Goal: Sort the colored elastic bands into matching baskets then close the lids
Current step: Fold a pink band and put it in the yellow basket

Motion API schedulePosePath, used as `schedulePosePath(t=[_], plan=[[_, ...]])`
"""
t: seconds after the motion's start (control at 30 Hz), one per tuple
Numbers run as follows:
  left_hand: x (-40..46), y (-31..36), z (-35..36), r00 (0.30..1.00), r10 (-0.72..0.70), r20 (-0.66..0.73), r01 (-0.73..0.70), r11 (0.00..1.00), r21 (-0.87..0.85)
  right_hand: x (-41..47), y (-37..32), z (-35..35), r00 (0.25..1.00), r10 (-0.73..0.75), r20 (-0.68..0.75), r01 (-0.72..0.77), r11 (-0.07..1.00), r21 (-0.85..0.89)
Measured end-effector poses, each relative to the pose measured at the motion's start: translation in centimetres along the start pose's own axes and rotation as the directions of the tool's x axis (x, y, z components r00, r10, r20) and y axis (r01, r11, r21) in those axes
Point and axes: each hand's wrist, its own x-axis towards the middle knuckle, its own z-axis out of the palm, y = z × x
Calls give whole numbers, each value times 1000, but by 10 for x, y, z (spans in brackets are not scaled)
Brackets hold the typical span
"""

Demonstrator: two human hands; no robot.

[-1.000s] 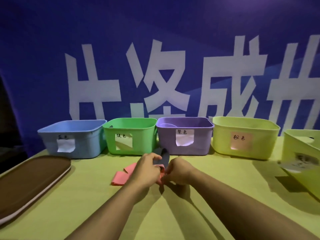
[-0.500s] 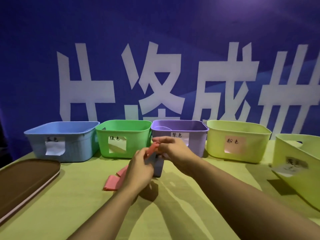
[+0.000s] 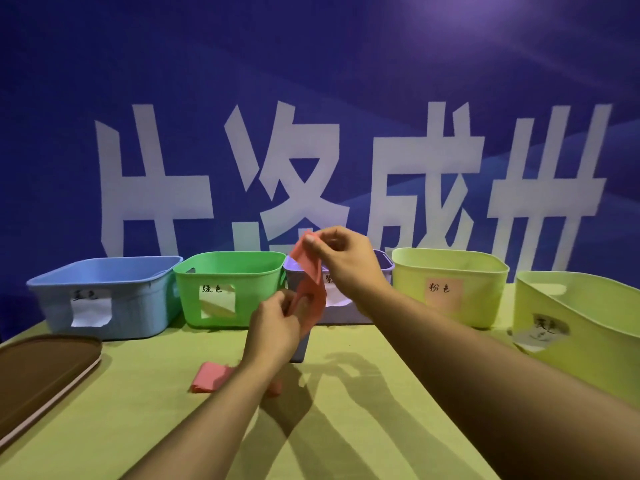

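Observation:
My right hand (image 3: 346,261) pinches the top of a pink elastic band (image 3: 310,285) and holds it up in front of the purple basket (image 3: 384,268). My left hand (image 3: 273,327) pinches the band's lower end; a grey band (image 3: 299,348) hangs below it, how it is held is hidden. A second pink band (image 3: 211,377) lies on the table under my left forearm. A row of open baskets stands at the back: blue (image 3: 104,296), green (image 3: 228,289), purple, and a yellow-green one with a pink label (image 3: 450,285).
Another yellow-green basket (image 3: 581,327) stands at the right edge, close to my right forearm. A brown lid (image 3: 41,372) lies at the left edge of the yellow-green table (image 3: 138,427). A blue banner with large white characters hangs behind the baskets.
Both hands rose from the table. My right hand lifted the pink band's end up and away from the left, stretching it out in front of the purple basket.

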Motion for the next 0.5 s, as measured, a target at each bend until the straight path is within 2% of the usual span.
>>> schedulePosePath(t=[0.23,0.33,0.5], plan=[[-7,22,1,994,-34,107,57,974,-220,10,-26,-10,997,-23,-76,30,996,89],[-9,31,0,971,-32,236,130,901,-414,14,-36,-13,993,-55,-109,68,991,119],[-11,42,0,956,11,293,154,833,-532,21,-64,-17,974,-153,-167,176,975,135]])
